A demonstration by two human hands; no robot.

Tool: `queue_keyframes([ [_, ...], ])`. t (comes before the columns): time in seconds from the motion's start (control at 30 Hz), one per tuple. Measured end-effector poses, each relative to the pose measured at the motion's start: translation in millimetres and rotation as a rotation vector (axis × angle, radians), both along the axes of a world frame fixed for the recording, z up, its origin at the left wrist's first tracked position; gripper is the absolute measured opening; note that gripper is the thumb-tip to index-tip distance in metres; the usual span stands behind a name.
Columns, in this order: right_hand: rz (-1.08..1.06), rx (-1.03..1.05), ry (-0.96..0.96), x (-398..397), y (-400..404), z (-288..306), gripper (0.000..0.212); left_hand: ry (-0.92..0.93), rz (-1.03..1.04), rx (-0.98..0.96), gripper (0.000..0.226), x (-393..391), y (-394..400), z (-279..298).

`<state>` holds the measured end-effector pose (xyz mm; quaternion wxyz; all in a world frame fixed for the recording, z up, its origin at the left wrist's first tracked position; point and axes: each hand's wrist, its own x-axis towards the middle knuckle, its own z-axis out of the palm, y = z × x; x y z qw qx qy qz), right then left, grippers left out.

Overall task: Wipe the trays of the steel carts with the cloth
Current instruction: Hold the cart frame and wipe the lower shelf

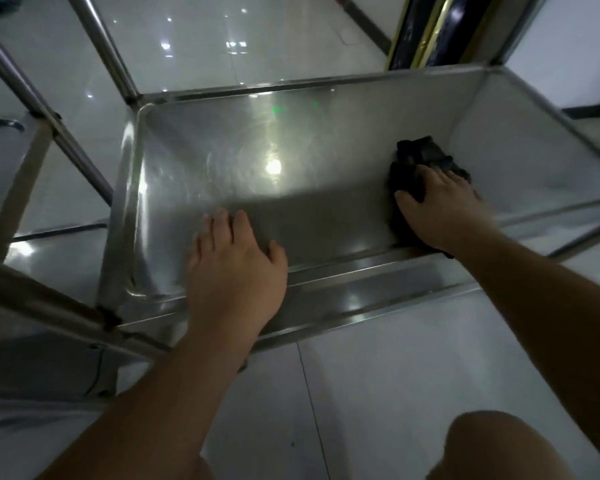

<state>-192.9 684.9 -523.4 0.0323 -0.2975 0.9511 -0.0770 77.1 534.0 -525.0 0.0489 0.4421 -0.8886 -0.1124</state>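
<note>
A: What is being shown across the middle of the frame?

B: A steel tray (222, 161) is being seen from above, its brushed floor being lit by a bright round glare near the centre and two small green specks being reflected toward the upper edge. Its near rim is being crossed by both forearms.

A: Where is the cloth being kept?

B: The cloth (416, 161), dark and bunched, is being pressed against the tray floor at the right of the frame, close to the right wall. It is being covered by the right hand (433, 209), whose fingers are being laid over it, slightly curled; whether it is being gripped or only pressed cannot be told.

A: And the other hand?

B: The left hand (236, 265) is being rested on the near rim, lower centre, fingers being held loosely together and reaching onto the tray floor, nothing being held.

A: What is being seen of the room?

B: A glossy pale tiled floor (378, 393) is being shown below and beyond the tray, ceiling lights being mirrored in it at the top. Cart posts (101, 46) are being seen rising at the upper left, and a dark column with gold trim (426, 29) is being seen at the upper right. A bare knee (492, 445) is being seen at the lower right.
</note>
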Motion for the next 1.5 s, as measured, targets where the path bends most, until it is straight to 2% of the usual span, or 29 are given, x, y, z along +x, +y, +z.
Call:
queue_keyframes([
  [0.13, -0.113, -0.001, -0.036, 14.5, -11.4, 0.5, 0.074, -0.006, 0.019, -0.004, 0.073, -0.4, 3.4, 0.7],
  [0.33, 0.014, 0.004, -0.009, 14.4, -2.8, 1.5, 0.073, -0.03, -0.008, 0.002, 0.072, -2.6, 3.3, 1.0],
  [0.5, 0.293, -0.128, 0.134, 43.4, 8.0, -1.9, 0.069, 0.006, 0.02, -0.043, 0.073, -1.4, 4.8, -2.4],
  [0.67, 0.744, -0.283, 0.18, 91.3, 24.2, -10.5, 0.052, 0.02, 0.017, -0.018, 0.066, 0.2, 3.4, -4.4],
  [0.87, 1.015, -0.571, 0.201, 108.0, 14.7, -21.7, 0.035, 0.11, -0.001, -0.029, 0.05, 9.6, -1.1, -6.3],
  [0.97, 1.147, -0.636, 0.145, 108.4, 19.9, -28.7, 0.033, 0.23, -0.016, -0.105, 0.031, 14.2, 0.4, -11.5],
  [1.07, 1.281, -0.609, -0.01, 116.5, 29.8, -39.7, 0.039, 0.417, -0.11, -0.188, 0.043, 30.4, 10.4, -17.4],
  [1.17, 1.404, -0.493, -0.261, 137.8, 40.6, -71.0, 0.038, 0.438, -0.251, -0.297, 0.046, 57.4, 26.9, -36.0],
  [1.33, 1.157, -0.133, -0.533, 166.0, 38.6, -160.8, 0.03, 0.336, -0.38, -0.476, 0.057, 122.0, 46.1, -96.7],
  [1.4, 1.085, -0.072, -0.582, 170.8, 29.5, -188.3, 0.027, 0.322, -0.393, -0.435, 0.055, 144.8, 45.8, -123.5],
  [1.5, 1.062, -0.082, -0.584, 180.2, 14.9, -210.9, 0.03, 0.301, -0.251, -0.234, 0.048, 167.3, 43.7, -166.6],
])
